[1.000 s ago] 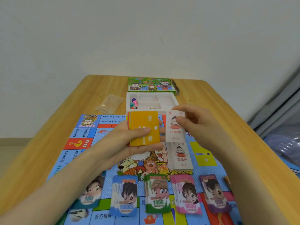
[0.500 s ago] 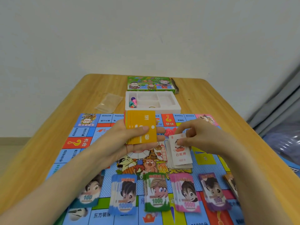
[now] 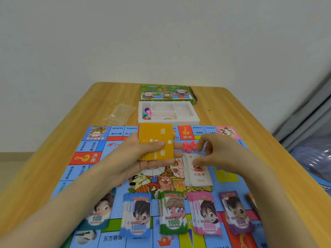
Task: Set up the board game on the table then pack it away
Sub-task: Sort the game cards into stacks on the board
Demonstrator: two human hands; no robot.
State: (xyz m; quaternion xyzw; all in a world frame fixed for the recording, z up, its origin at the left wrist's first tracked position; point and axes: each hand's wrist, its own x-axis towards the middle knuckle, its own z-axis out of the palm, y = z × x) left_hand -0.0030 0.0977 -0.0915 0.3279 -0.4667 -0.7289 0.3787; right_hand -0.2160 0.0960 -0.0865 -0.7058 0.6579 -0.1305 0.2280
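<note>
Nearest the viewer, five fanned stacks of cartoon-printed paper money [image 3: 172, 215] lie in a row along the near edge of a colourful blue paper game board [image 3: 86, 145], which is spread flat on a light wooden table [image 3: 232, 113]. Just beyond the row, mid-board, sits a pile of white cards with red print [image 3: 198, 175]; the right hand [image 3: 220, 154] rests its thumb tip on the top card with the other fingers bent above, and whether it pinches the card cannot be told. Left of it, the left hand [image 3: 143, 158] grips a thick stack of orange cards [image 3: 157, 138], thumb across the face. Small red plastic houses [image 3: 189, 146] lie between the hands. Past the board stands a white plastic tray [image 3: 195, 120] with coloured pawns [image 3: 147, 113] in its left compartment, a clear plastic bag [image 3: 120, 113] to its left, and the green game box [image 3: 166, 93] behind
</note>
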